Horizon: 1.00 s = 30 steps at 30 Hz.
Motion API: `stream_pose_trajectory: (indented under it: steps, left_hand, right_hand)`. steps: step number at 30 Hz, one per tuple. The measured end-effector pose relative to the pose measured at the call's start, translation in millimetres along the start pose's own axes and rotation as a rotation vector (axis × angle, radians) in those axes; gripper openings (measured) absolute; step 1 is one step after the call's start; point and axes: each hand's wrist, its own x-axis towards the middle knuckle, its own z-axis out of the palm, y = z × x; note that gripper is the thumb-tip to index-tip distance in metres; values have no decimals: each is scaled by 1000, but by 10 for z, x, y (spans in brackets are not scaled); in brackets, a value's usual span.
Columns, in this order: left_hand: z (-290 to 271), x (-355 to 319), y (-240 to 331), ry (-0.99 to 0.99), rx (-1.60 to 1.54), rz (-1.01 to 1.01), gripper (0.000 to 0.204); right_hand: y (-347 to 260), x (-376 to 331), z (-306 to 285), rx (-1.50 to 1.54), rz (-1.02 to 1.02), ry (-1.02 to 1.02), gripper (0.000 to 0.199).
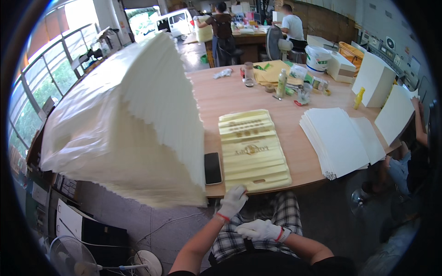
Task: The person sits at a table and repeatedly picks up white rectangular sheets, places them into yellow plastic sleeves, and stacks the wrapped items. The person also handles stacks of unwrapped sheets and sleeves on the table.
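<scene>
A flat pale-yellow plastic carrier bag [253,161] with brown print and a cut-out handle hole lies on the table in front of me. My left hand [234,201], in a white knitted glove, is at the bag's near left corner, its fingers curled over the edge. Also gloved, my right hand [260,229] hovers over my lap, fingers stretched toward the left and holding nothing that I can see. Left of the bag rises a tall, leaning stack of pale-yellow bags [170,124]. A dark phone [212,168] lies between stack and bag.
White card sheets [338,140] are piled at the right, where another person's arm [420,122] holds a sheet. Farther back are a green-labelled bottle [282,82], a yellow bottle [359,98], brown paper [271,72] and a white bucket [316,58]. A fan [71,255] stands lower left.
</scene>
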Motion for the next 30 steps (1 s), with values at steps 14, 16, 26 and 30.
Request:
stream_pose_trajectory:
  steps: [14, 16, 26, 30]
  left_hand:
    - [443, 895, -379, -356, 134, 9, 22]
    - [301, 952, -128, -337, 273, -26, 23]
    - [32, 1419, -308, -68, -805, -377, 22]
    - [9, 1693, -594, -81, -1032, -483, 17]
  right_hand:
    - [358, -344, -464, 439, 291, 435, 35]
    - [516, -72, -638, 556, 76, 485, 36]
    - [601, 523, -1448, -107, 109, 1053, 33]
    - [640, 261, -1392, -761, -39, 1300, 29]
